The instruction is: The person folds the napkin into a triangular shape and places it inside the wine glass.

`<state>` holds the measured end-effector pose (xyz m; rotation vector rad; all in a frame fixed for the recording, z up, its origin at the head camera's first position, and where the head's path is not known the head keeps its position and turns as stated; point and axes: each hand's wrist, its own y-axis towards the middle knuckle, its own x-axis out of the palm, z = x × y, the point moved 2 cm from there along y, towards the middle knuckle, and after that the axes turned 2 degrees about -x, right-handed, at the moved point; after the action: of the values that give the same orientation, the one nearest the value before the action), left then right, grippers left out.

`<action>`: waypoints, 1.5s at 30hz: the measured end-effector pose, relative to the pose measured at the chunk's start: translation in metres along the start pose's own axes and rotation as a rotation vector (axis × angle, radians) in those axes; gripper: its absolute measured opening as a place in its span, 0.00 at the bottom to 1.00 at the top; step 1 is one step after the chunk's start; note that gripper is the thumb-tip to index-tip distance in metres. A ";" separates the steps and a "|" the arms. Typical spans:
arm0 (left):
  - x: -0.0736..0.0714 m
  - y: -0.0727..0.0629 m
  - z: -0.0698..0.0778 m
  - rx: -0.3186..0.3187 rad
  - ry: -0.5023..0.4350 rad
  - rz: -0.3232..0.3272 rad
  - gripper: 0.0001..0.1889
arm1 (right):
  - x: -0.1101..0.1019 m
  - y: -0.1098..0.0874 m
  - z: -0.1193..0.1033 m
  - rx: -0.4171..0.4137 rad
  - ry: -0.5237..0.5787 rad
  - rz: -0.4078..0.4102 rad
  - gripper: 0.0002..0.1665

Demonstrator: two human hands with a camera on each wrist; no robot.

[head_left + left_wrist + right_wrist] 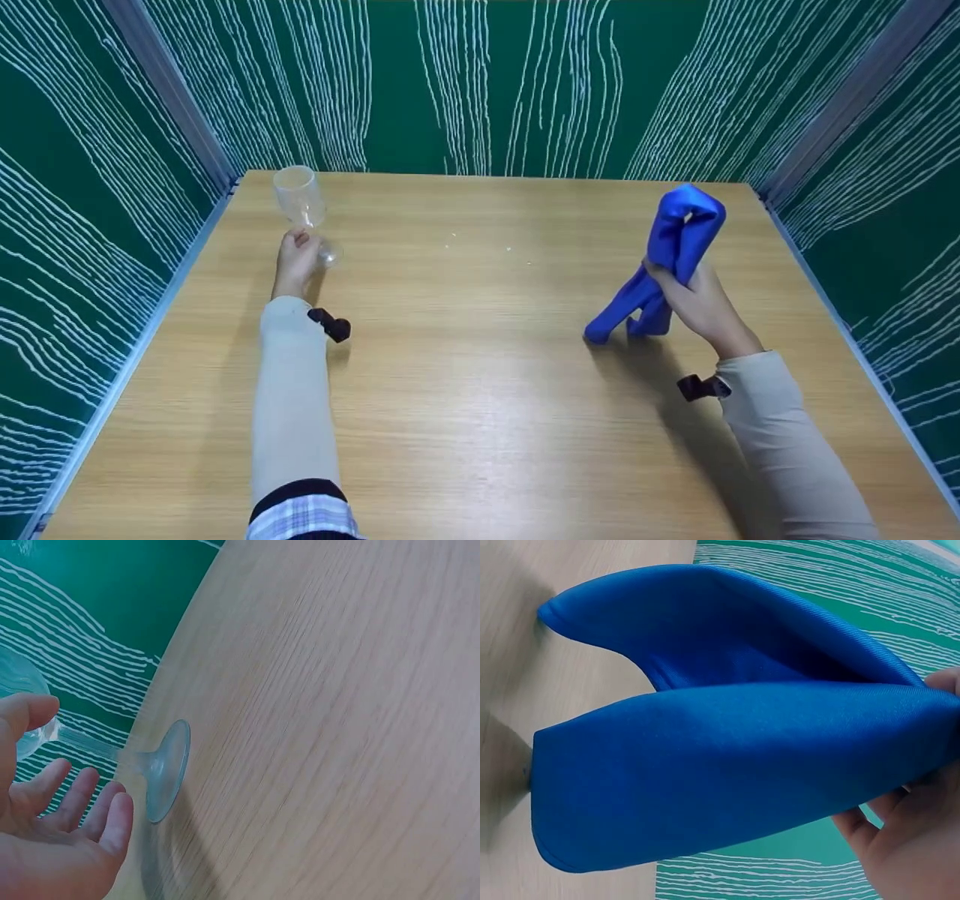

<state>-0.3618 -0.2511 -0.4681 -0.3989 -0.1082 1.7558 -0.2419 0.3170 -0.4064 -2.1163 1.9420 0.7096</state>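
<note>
A clear stemmed glass stands at the far left of the table, its round foot visible in the left wrist view. My left hand is beside the stem. In the left wrist view, its thumb lies near the bottom of the bowl and the fingers are loosely bent, apart from the thumb. On the right, my right hand grips a folded, smooth blue cloth around its middle. The cloth loops at the top, and two ends hang down at or just above the table. Fabric hides part of the right hand's fingers.
The wooden table has several tiny white specks near its far middle. Green walls with white wavy lines rise at the back and both sides. Metal posts stand at the back corners.
</note>
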 end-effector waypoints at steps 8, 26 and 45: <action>0.006 0.000 0.000 0.003 -0.016 -0.031 0.34 | -0.002 -0.004 0.003 0.022 0.013 -0.008 0.40; 0.009 -0.001 -0.009 0.108 0.083 0.050 0.25 | -0.001 -0.001 0.004 0.014 0.003 -0.005 0.36; 0.028 -0.018 -0.018 0.177 0.015 0.006 0.28 | -0.009 -0.004 0.002 0.080 0.039 -0.008 0.43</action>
<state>-0.3436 -0.2222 -0.4859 -0.2832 0.0591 1.7518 -0.2391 0.3263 -0.4052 -2.1040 1.9466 0.5835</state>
